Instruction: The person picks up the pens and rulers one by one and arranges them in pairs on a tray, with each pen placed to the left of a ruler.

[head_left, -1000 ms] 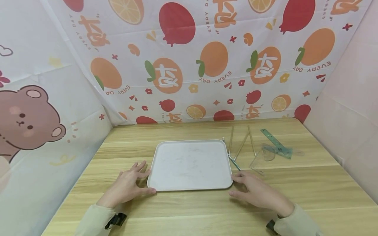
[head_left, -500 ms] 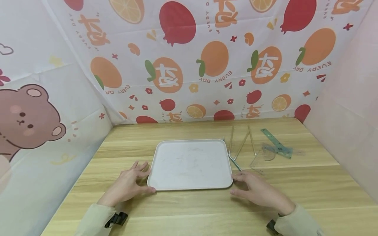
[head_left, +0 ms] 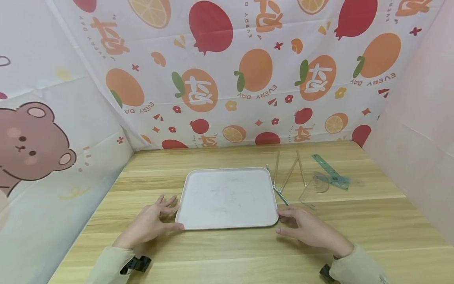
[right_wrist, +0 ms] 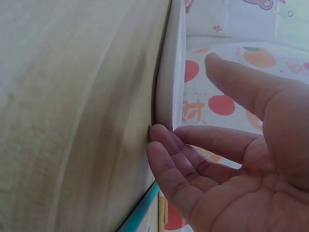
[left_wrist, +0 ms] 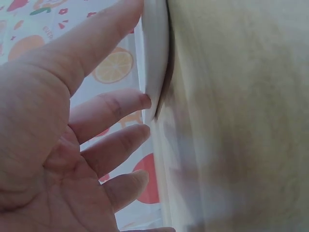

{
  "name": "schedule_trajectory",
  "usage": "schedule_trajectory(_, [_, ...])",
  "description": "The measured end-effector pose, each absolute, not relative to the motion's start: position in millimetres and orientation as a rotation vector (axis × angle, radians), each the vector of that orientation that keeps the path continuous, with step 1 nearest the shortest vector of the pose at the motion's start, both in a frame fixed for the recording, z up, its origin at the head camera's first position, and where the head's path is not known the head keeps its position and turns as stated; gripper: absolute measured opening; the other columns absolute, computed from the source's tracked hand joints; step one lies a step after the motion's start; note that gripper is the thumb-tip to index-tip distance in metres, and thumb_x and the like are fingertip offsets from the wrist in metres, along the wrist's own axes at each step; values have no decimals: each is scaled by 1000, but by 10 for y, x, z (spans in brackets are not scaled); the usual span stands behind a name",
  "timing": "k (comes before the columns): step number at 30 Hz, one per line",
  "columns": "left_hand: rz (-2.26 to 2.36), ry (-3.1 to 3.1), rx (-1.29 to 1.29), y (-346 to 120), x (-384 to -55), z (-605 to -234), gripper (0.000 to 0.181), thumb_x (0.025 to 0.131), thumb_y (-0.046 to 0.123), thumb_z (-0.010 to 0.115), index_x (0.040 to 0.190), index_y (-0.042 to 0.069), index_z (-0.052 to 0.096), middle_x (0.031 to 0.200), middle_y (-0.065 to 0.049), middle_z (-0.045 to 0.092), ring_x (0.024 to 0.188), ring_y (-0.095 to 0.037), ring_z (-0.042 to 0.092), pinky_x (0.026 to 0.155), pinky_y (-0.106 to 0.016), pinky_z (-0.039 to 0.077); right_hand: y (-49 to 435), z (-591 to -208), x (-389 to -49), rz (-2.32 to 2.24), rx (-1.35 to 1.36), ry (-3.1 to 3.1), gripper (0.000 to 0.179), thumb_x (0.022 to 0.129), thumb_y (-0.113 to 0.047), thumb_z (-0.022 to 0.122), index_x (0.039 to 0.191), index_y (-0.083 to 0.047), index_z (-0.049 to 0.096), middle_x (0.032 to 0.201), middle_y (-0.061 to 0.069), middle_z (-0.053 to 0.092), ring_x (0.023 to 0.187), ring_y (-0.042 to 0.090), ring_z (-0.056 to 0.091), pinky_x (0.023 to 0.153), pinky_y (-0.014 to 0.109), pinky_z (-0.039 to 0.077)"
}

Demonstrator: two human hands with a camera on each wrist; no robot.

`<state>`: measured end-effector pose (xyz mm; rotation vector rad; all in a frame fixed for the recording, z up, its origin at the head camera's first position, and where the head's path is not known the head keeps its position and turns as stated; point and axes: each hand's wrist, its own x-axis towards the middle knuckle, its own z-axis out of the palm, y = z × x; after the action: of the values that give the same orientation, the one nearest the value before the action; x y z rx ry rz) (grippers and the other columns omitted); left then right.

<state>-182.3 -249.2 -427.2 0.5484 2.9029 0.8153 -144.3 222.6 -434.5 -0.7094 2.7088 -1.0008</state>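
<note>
Head view, tray: white rectangular tray (head_left: pixel 227 199) lies flat on the wood-grain table (head_left: pixel 227 258), long sides running left to right.
Head view, left hand: left hand (head_left: pixel 149 225) at the tray's near left corner; thumb tip on the rim, index fingertip at the left edge.
Head view, right hand: right hand (head_left: pixel 306 228) at the near right corner; index fingertip at the right edge, thumb just beside the corner.
Head view, drawing items: right of the tray, thin wood-coloured sticks (head_left: pixel 290 175) with white near ends; teal stick (head_left: pixel 282 197) reaching to the right hand; clear set square (head_left: pixel 307 195), protractor (head_left: pixel 322 186) and green ruler (head_left: pixel 325 165) farther right.
Head view, backdrop: fruit-print cloth (head_left: pixel 227 79) behind the table.
Left wrist view, fingers: left fingers (left_wrist: pixel 118 147) spread apart, nearly straight; thumb and index reach the tray's edge.
Right wrist view, fingers: right fingers (right_wrist: pixel 176 183) slightly bent, the lower ones close together near the table; index touches the tray's side, thumb well apart from it. Teal stick below.
</note>
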Motion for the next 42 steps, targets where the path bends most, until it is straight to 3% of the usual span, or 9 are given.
schedule_trajectory(5, [801,2947,541,-2539,-1931,-4260,50,95,40,82,129,4,78,154,-32,54,151,-65,33,116,-84,27,2245,-4368,-1447,-1021,-729,2722,64,104,-45,71,146,2,64,129,5,75,117,25,70,99,37,59])
schedule_trajectory(12, [688,2957,581,-2568,-1998,-4285,60,106,40,69,150,1,61,159,-38,45,151,-68,29,113,-87,29,2278,-4423,-1405,-1053,-745,2745,54,104,-44,70,145,-9,68,126,0,75,111,19,69,92,30,59])
schedule_trajectory(18, [573,2873,538,-2569,-2031,-4334,71,108,49,61,165,12,43,169,-36,30,154,-69,20,101,-99,19,2357,-4391,-1354,-1073,-636,2748,58,104,-42,71,144,1,66,130,8,73,113,23,69,91,29,60])
schedule_trajectory(28, [615,2821,471,-2555,-2025,-4372,72,110,50,56,169,15,35,175,-31,21,157,-66,12,105,-99,6,2544,-4327,-1427,-1125,-488,2802,57,104,-32,74,141,10,63,123,13,71,114,29,72,93,41,64])
schedule_trajectory(34, [622,2825,454,-2562,-1975,-4337,71,110,47,57,169,14,35,174,-31,22,157,-68,12,103,-99,7,2601,-4318,-1520,-1005,-488,2906,56,102,-31,76,136,12,65,122,19,75,105,28,75,88,43,65])
schedule_trajectory(42, [581,2840,450,-2578,-1903,-4331,73,110,51,56,169,14,34,174,-30,23,156,-67,15,103,-99,13,2600,-4324,-1584,-873,-460,2925,51,100,-30,77,130,10,70,106,7,78,92,17,73,81,39,64])
